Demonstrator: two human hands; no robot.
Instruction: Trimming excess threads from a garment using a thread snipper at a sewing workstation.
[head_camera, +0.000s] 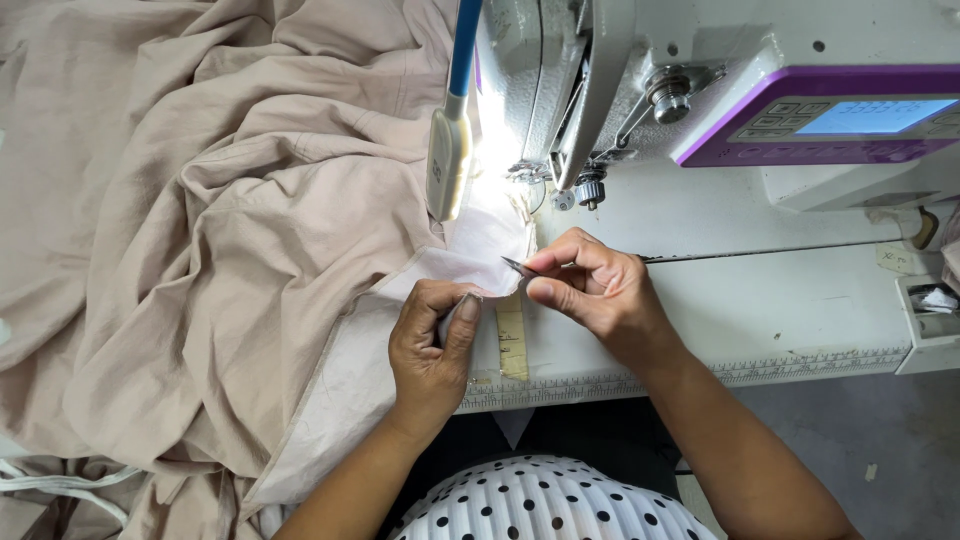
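Head view, itemised:

- Beige fabric (200, 220): a large, loosely rumpled sheet heaped over the left of the sewing table (760, 310), with part of it draping off the near edge. It looks soft, thin and limp, light in any one fold but bulky overall; likely to slide and drag under its own hanging weight.
- Fabric corner (470, 265): a paler, flat hemmed edge, lying just in front of the needle area under the bright lamp (449, 165). This is the workable part; best held by a pinch at the folded edge, close to the spot being worked, since the cloth has no stiffness to hold itself.
- Left hand (432, 350): closed on the fabric corner, thumb on top, pressing the edge flat against the table.
- Right hand (590, 290): fingers pinched together on small thread snips (518, 266), dark tip touching the fabric edge just beside the left thumb. The two hands sit close together, nearly touching.
- Sewing machine (700, 90): white industrial head with a purple-trimmed control panel, behind the hands.
- Yellow tape strip (512, 340): stuck to the table between the hands.
- Polka-dot garment (540, 505): worn by the person, bottom of view.
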